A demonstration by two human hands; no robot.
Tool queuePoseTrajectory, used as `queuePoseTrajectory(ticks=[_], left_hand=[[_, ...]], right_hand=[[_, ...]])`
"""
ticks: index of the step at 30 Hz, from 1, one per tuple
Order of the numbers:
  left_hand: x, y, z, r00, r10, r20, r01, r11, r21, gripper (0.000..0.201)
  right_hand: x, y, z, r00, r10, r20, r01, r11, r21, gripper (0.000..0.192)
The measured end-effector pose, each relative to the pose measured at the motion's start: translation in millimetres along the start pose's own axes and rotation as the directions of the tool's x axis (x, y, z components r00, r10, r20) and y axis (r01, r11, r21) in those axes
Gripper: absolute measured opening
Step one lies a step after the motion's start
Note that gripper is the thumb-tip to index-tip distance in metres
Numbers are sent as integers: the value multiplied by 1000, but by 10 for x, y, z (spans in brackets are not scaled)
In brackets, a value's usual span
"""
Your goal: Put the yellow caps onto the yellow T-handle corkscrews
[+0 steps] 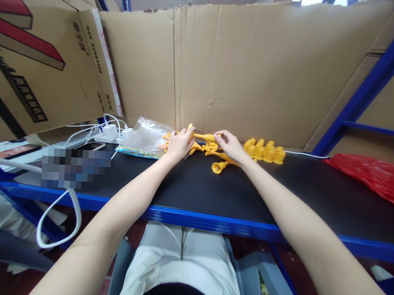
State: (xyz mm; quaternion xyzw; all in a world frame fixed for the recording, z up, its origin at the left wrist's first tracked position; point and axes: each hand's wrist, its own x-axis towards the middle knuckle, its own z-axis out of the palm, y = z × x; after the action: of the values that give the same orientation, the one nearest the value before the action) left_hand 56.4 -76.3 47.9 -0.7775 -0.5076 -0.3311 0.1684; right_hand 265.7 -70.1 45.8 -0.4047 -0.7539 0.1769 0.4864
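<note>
- Pale trousers (178, 256), soft and creased, lay nearest, well below the rod (204, 137).
- Rod, yellow and seemingly plastic, spanned the gap between the two hands; it looked ridged toward the left and thicker, smoother toward the right.
- Left grip (180, 144) was curled about the rod's left end, its hold partly hidden; right grip (230, 145) pinched the right end between thumb and fingers.
- Step in hand, by judgement: working the rod two-handed, perhaps aligning or turning it; the next move seemed to call for a steady left hold and fine fingertip control from the right.
- Just below the rod, loose branching parts (228, 158) lay on the matt black surface (194, 191), with a flared, round-mouthed cup (217, 167) nearby.
- Right of the rod stood stubby yellow caps (269, 152) in close rows; well beyond them, a wrinkled red bag (374, 174).
- Left of the rod lay a crinkled, shiny clear bag (149, 134).
- Behind the rod rose creased brown cardboard (270, 72).
</note>
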Motion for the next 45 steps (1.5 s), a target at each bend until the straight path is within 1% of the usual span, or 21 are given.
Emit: queuePoseTrajectory(ticks=[2,3,6,7,9,13,15,17,19,21,24,28,32,36,38,42,45], left_hand=[[-3,-8,18,1000,-18,2,18,999,-28,36],[-6,-10,26,1000,-23,2,23,999,-41,37],[-17,-3,49,999,-34,6,34,998,-55,38],[-21,3,54,999,-37,6,38,998,-53,38],[-27,18,58,999,-46,5,46,998,-49,37],[-37,39,35,999,-54,1,54,997,-59,34],[-45,42,15,999,-42,-6,42,997,-64,33],[-57,45,-2,1000,-26,-7,26,998,-59,33],[-69,57,-12,1000,-13,12,13,999,-46,33],[-77,76,-15,999,-7,39,8,1000,-30,34],[-74,109,-10,998,-4,60,4,1000,2,33],[-49,146,-10,995,-23,92,18,998,52,32],[-32,173,-19,992,-35,119,25,996,82,30],[-31,175,-26,992,-36,121,26,996,88,30],[-33,163,-30,993,-33,117,23,996,90,30],[-37,129,-42,992,-41,122,30,996,90,31],[-38,114,-42,990,-41,135,30,996,81,32]], right_hand=[[1,17,-21,998,-70,-5,69,988,-136,26],[0,23,-38,992,-124,-2,121,967,-222,25],[-9,28,-104,953,-297,52,287,841,-459,23],[-12,23,-126,938,-338,75,327,791,-517,24],[-21,0,-163,917,-384,104,363,699,-616,24],[-45,-89,-202,900,-418,124,363,561,-744,30],[-60,-128,-193,887,-438,146,382,520,-764,29],[-73,-148,-159,866,-464,188,427,489,-760,28],[-79,-145,-107,846,-481,230,469,466,-750,29],[-76,-131,-53,841,-472,264,485,444,-754,28],[-62,-119,-6,856,-429,289,470,414,-779,24],[-46,-145,-10,874,-406,267,429,385,-817,19],[-44,-189,-20,890,-377,257,396,358,-846,20],[-48,-197,-18,917,-290,273,369,361,-856,20],[-51,-181,-13,916,-272,296,384,376,-843,21],[-58,-145,3,905,-275,323,416,418,-808,26],[-59,-149,6,911,-254,325,406,414,-815,23]])
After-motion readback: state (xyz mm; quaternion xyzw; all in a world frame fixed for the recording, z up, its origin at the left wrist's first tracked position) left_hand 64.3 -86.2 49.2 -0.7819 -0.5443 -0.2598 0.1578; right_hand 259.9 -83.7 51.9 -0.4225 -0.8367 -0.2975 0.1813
